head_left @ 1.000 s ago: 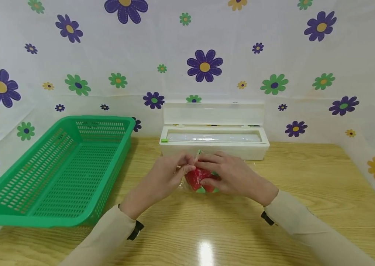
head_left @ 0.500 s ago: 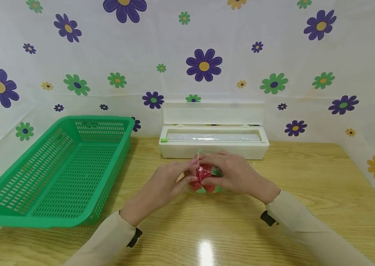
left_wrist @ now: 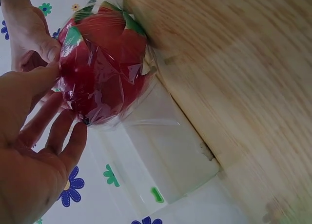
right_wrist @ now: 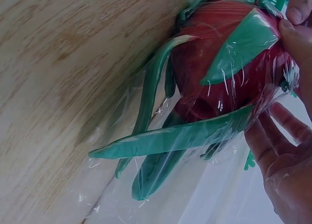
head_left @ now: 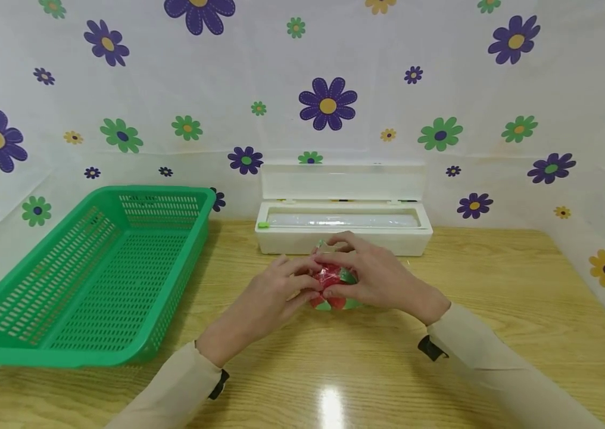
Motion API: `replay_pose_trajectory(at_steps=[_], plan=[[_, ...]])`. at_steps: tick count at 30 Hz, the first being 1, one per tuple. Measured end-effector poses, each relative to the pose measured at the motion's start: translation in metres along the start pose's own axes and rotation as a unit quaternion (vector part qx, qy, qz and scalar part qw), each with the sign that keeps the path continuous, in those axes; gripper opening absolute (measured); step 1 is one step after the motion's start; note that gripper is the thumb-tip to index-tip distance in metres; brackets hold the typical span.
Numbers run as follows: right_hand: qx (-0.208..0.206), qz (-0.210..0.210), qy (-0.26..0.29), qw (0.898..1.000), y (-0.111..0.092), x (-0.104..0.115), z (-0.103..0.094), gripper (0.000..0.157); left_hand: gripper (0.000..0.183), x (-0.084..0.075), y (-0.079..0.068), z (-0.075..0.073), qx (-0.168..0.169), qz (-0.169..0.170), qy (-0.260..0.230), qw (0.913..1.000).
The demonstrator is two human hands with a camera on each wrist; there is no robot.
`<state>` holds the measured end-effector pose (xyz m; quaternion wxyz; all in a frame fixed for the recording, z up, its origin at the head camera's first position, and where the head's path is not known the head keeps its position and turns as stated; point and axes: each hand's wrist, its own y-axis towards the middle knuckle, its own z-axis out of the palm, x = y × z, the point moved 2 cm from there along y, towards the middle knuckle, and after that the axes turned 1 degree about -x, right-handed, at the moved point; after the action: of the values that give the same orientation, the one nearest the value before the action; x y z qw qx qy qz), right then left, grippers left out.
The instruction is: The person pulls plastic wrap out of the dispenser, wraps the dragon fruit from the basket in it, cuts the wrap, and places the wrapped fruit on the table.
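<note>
A red dragon fruit (head_left: 329, 277) with long green scales lies on the table just in front of the white dispenser box. Clear cling film (right_wrist: 112, 185) covers it and spreads loosely past its scales in the right wrist view. My left hand (head_left: 267, 292) holds the wrapped fruit from the left, thumb and bent fingertips against the film. From the right, my right hand (head_left: 380, 274) grips the fruit, thumb low and fingers over the top. In the left wrist view the glossy, creased film shows over the red skin of the dragon fruit (left_wrist: 109, 70).
Behind the hands stands the white cling film dispenser (head_left: 302, 243), its lid raised and a film roll (head_left: 345, 221) inside. A green slatted basket (head_left: 160, 298) is at the left of the wooden table (head_left: 281, 375). A flowered cloth (head_left: 367, 47) hangs behind.
My left fingers have gone from pinching up film at the fruit's top to lying spread against its side. The right hand stays on the fruit, its fingers slightly more raised and bent.
</note>
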<state>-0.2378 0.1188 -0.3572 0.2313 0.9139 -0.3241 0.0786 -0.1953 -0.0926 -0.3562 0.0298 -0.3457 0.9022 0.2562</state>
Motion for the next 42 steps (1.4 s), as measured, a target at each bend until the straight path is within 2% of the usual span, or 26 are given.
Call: replay_pose_trajectory(at_steps=[5, 11, 13, 16, 18, 21, 23, 26, 30, 34, 37, 42], plan=[[-0.006, -0.006, -0.002, 1.0, -0.001, -0.002, 0.0, 0.053, 0.015, 0.001, -0.001, 0.002, -0.003, 0.015, 0.019, 0.9997], [-0.013, -0.015, 0.001, 1.0, -0.003, -0.004, 0.001, 0.052, 0.016, 0.003, -0.007, 0.001, -0.015, 0.049, 0.047, 0.9976], [-0.013, -0.014, 0.009, 1.0, -0.004, -0.004, 0.001, 0.052, 0.015, 0.004, -0.009, 0.0, -0.018, 0.052, 0.042, 0.9976], [-0.014, -0.01, 0.02, 1.0, -0.004, -0.003, 0.001, 0.055, 0.013, 0.008, -0.009, -0.004, -0.037, 0.04, 0.007, 0.9985], [-0.011, -0.005, 0.027, 1.0, -0.004, -0.004, 0.001, 0.057, 0.012, 0.011, -0.006, -0.007, -0.059, 0.019, -0.033, 0.9975], [-0.005, 0.002, 0.046, 0.999, -0.005, -0.005, 0.0, 0.061, 0.013, 0.017, 0.002, -0.008, -0.089, -0.017, -0.086, 0.9922], [-0.004, 0.007, 0.066, 0.998, -0.005, -0.007, -0.002, 0.063, 0.014, 0.018, 0.007, -0.006, -0.091, -0.036, -0.11, 0.9892], [-0.016, 0.009, 0.096, 0.995, -0.007, -0.011, -0.008, 0.062, 0.017, 0.018, 0.013, -0.001, -0.072, -0.048, -0.123, 0.9886], [-0.069, 0.015, 0.108, 0.992, -0.011, -0.02, -0.026, 0.046, 0.026, 0.014, 0.018, 0.005, -0.037, -0.051, -0.108, 0.9921], [-0.114, 0.035, 0.059, 0.991, -0.018, -0.038, -0.045, 0.032, 0.023, 0.012, 0.021, 0.008, -0.007, -0.046, -0.114, 0.9924], [-0.099, 0.058, 0.0, 0.993, -0.025, -0.053, -0.051, 0.03, 0.026, 0.011, 0.023, 0.01, 0.017, -0.019, -0.109, 0.9937], [-0.04, 0.095, -0.072, 0.992, -0.038, -0.069, -0.048, 0.032, 0.044, 0.009, 0.023, 0.014, 0.06, 0.006, -0.049, 0.997]])
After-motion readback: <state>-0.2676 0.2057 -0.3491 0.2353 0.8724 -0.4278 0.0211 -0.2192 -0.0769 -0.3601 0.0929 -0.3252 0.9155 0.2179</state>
